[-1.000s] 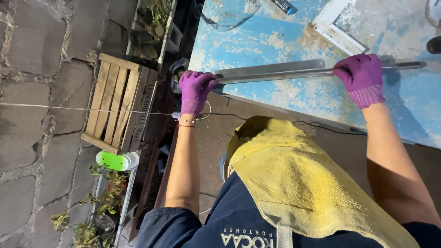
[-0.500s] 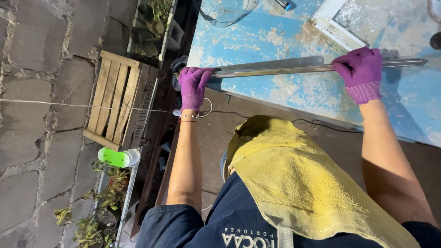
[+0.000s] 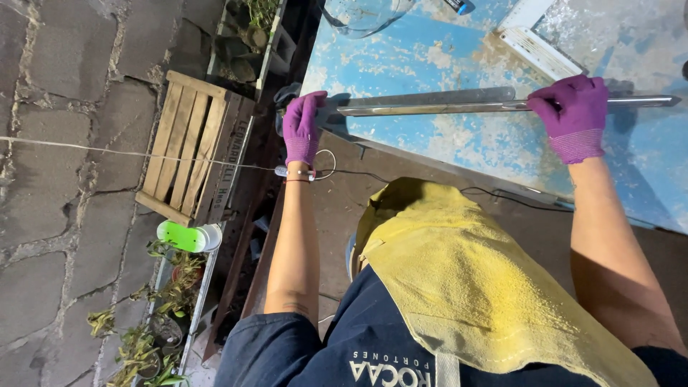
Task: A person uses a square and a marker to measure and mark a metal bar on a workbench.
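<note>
Hardly anything had moved; both purple-gloved hands, left hand (image 3: 302, 127) and right hand (image 3: 573, 115), kept their fingers curled around the long grey metal bar (image 3: 430, 102) on the worn blue worktop (image 3: 430, 57); a loose grip might let it slide off the edge.

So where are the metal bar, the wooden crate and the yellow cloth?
metal bar (image 3: 430, 102), head view, middle of its length.
wooden crate (image 3: 188, 147), head view, slatted top.
yellow cloth (image 3: 473, 287), head view, centre of the fabric.

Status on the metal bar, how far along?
Done: the metal bar lies flat along the blue table. In hand: the left hand grips its end at the table edge and the right hand grips it further along, both gloved. Left: no tool touches the bar and no cut shows, so work on it looks unstarted.
</note>
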